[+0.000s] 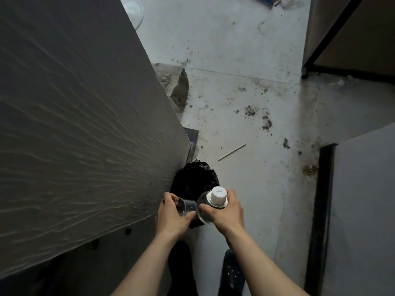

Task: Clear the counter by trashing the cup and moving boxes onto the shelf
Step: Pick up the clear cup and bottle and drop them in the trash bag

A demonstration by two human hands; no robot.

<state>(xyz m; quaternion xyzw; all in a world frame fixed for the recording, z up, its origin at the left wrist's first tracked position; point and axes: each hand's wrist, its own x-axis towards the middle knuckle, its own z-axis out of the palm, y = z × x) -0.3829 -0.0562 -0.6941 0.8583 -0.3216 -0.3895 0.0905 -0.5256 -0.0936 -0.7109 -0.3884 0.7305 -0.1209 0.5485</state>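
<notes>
Clear plastic cup — probably ribbed — in left hand.

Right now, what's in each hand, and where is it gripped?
Left hand grips a clear cup around its wall; right hand holds a clear lid with a white cap, by its side.

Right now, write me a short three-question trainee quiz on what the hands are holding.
1. True or false: the left hand holds a clear plastic cup.
2. What colour is the cap on the container in the right hand?
3. What lies below the hands: A) black bag, B) blue bucket, C) cardboard box?

Key: 1 true; 2 white; 3 A.
</notes>
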